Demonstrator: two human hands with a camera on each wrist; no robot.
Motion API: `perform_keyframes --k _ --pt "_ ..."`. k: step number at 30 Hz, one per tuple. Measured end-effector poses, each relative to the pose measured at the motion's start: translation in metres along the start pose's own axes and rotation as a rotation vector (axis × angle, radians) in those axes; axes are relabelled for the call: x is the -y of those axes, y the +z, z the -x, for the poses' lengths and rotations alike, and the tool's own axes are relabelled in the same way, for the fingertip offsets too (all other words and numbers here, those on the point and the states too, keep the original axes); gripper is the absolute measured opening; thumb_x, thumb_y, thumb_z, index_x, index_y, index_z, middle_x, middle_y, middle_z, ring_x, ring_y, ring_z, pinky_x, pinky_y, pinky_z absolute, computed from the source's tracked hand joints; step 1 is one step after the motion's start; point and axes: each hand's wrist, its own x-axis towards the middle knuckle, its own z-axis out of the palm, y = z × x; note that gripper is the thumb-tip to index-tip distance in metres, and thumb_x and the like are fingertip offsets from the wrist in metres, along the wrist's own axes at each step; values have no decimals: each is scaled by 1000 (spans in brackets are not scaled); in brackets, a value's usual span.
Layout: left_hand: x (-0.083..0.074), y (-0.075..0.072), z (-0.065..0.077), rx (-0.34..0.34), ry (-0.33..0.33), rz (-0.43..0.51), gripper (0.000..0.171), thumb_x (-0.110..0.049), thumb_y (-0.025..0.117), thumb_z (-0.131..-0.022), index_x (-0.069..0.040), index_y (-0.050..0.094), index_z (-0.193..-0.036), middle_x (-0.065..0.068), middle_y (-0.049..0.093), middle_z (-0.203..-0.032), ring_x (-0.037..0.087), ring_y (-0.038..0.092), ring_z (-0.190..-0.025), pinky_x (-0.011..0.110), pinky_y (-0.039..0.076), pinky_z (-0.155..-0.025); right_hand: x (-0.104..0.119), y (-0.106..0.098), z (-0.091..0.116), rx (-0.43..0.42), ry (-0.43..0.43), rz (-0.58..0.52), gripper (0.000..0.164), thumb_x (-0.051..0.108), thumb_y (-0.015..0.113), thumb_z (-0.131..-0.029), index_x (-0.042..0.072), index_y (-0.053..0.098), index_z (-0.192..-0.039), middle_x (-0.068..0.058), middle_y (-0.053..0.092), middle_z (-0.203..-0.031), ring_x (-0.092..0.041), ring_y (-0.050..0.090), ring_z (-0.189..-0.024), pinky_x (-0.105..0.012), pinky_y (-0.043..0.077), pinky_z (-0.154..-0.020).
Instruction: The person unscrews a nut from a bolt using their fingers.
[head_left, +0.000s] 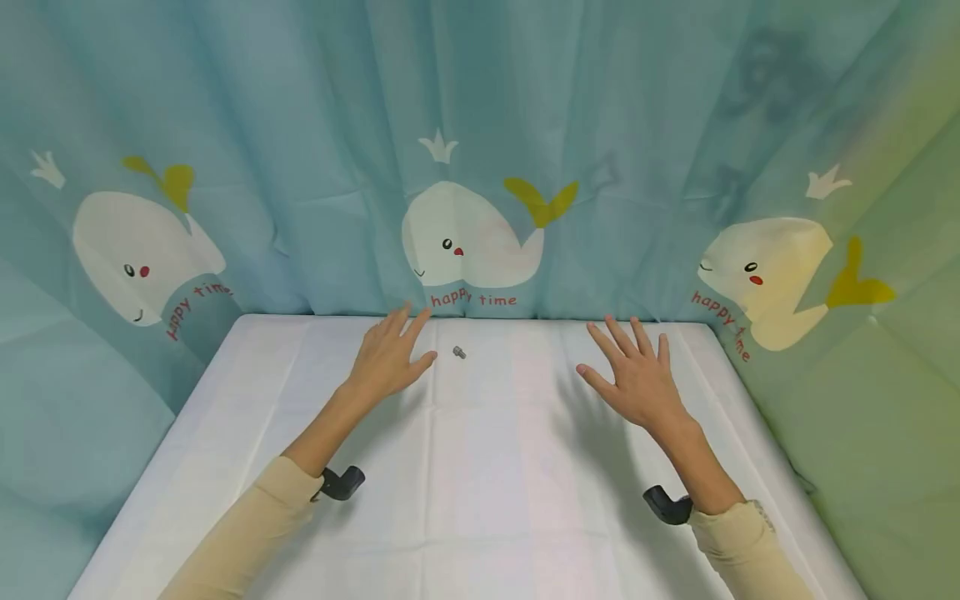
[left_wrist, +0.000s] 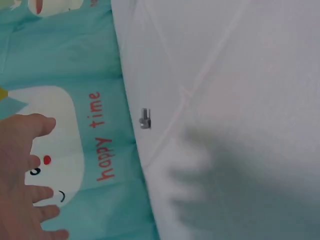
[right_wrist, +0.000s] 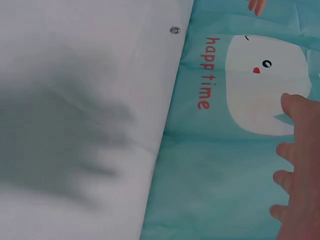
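We see a small metal piece (head_left: 459, 352) lying on the white tabletop (head_left: 480, 467), near its far edge and a little left of the middle. Nearest to it is our left hand (head_left: 386, 358), just to its left, with the thumb pointing its way but apart from it. The left grip is wide, fingers spread, with hold of nothing. Our right hand (head_left: 636, 379) hangs over the far right part of the tabletop, well apart from the piece; its grip is spread just as wide and is likewise bare. Both hands cast soft shadows below them. At each wrist, by the cuff of a beige sleeve (head_left: 247, 525), we have a curved black fitting (head_left: 347, 483). Behind the tabletop and along both sides hangs a blue-green curtain (head_left: 300, 125), printed with three white whales with yellow tails; under the middle whale (head_left: 472, 250) we read "happy time" in red letters (head_left: 450, 298).
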Motion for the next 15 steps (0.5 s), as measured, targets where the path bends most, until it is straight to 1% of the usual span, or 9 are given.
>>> perform_keyframes --k 3,5,8,11,15 --pt "2 3 0 -11 -4 77 65 -29 65 -97 -7 38 -153 27 41 -149 48 41 -132 65 39 -101 2 4 -5 -20 -29 -74 69 48 59 -98 11 40 -153 -18 34 -157 -45 21 -145 -71 13 -110" --pt "4 7 -1 5 -24 136 62 -25 65 -97 -8 40 -152 24 45 -147 45 44 -131 63 41 -100 4 8 -9 -55 -58 -130 65 40 64 -97 5 46 -148 -20 42 -151 -44 32 -140 -65 22 -111" --pt "7 13 -4 34 -38 213 57 -20 65 -98 -6 44 -149 19 48 -146 40 45 -132 56 41 -104 6 14 -15 -100 -91 -193 56 32 69 -95 0 55 -139 -20 53 -141 -41 44 -132 -57 31 -109" --pt "11 20 -7 55 -21 292 50 -16 65 -98 -2 50 -143 18 54 -140 35 50 -128 50 43 -104 9 21 -22 -107 -77 -246 49 28 69 -95 0 59 -134 -18 57 -136 -38 48 -129 -55 35 -107" --pt "16 29 -11 58 18 397 42 -13 67 -97 2 57 -135 21 61 -130 35 59 -118 48 48 -98 17 29 -29 -74 -43 -309 46 24 70 -95 1 60 -134 -17 59 -134 -37 49 -128 -53 38 -106"
